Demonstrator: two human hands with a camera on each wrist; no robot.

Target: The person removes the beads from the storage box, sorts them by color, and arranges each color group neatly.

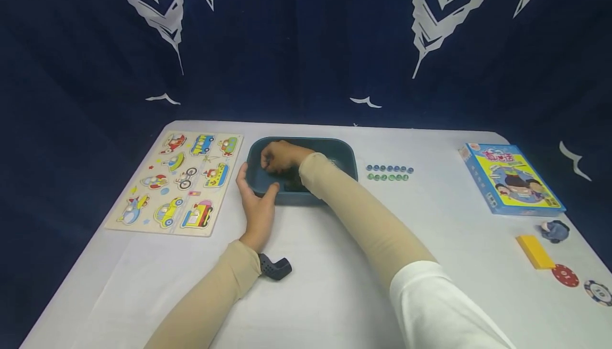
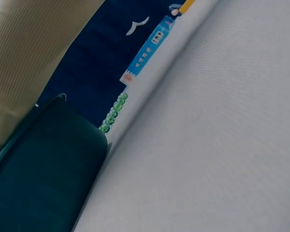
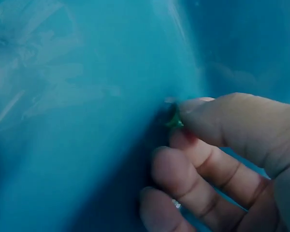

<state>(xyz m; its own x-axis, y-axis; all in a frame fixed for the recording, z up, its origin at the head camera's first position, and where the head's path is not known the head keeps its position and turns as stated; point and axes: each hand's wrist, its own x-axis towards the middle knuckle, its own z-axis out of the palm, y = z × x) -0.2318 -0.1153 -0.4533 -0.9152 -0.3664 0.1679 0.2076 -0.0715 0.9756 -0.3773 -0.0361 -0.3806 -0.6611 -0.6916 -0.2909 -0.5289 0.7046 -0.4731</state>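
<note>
My right hand (image 1: 279,156) is down inside the blue bin (image 1: 298,198), toward its ten o'clock, thumb and fingertips pinching what looks, in the shadow, like a green marble (image 3: 175,121). I do best to keep the pinch light and centred, since so small a round thing could skid away, and to lift straight up. My left hand (image 1: 258,205) spreads against the bin at eight o'clock, bracing it. My right forearm (image 1: 368,216) slants in from five o'clock.

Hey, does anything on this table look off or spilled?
Nothing stands out: the tray sits upright, the beads lie in neat rows, the puzzle and box lie flat, and I see no spill or damage.
</note>
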